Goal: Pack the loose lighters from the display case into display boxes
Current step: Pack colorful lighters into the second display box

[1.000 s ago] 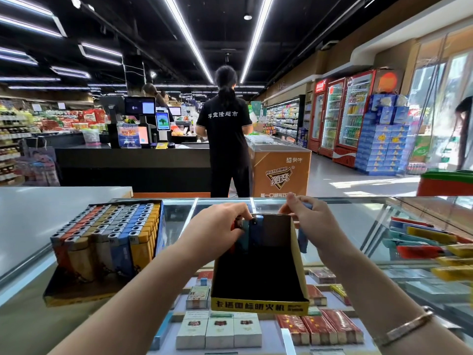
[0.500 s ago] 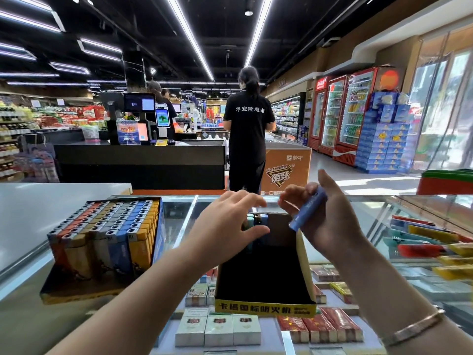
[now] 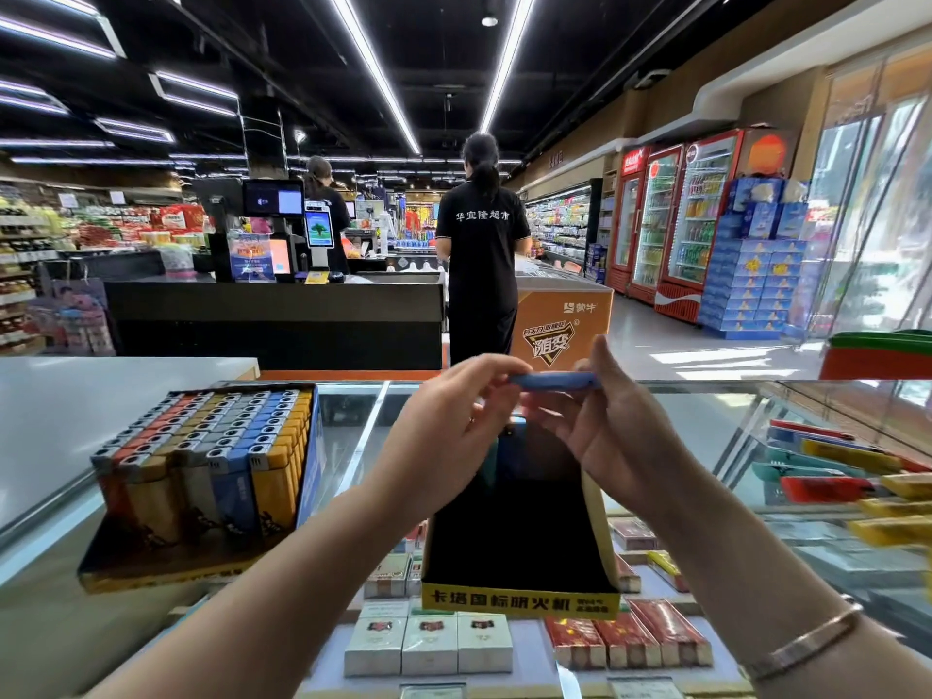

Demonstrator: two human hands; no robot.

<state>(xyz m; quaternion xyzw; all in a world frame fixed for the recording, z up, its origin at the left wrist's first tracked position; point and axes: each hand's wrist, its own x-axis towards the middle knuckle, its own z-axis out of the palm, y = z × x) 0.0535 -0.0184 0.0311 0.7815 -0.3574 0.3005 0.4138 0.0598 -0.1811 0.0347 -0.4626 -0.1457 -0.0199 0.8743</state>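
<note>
Above the glass worktop (image 3: pixel 353 446), one blue lighter (image 3: pixel 552 380) pinched between my two hands.
My left hand (image 3: pixel 449 436) and right hand (image 3: pixel 605 426) each grip an end over one near-empty display box (image 3: pixel 519 597); one full box (image 3: pixel 212 476) stands left, supermarket beyond.

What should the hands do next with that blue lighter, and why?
Probably stand it up and lower it into the black display box. Both the left hand and right hand hold the blue lighter sideways above the box, which holds only a few lighters at its back.
</note>
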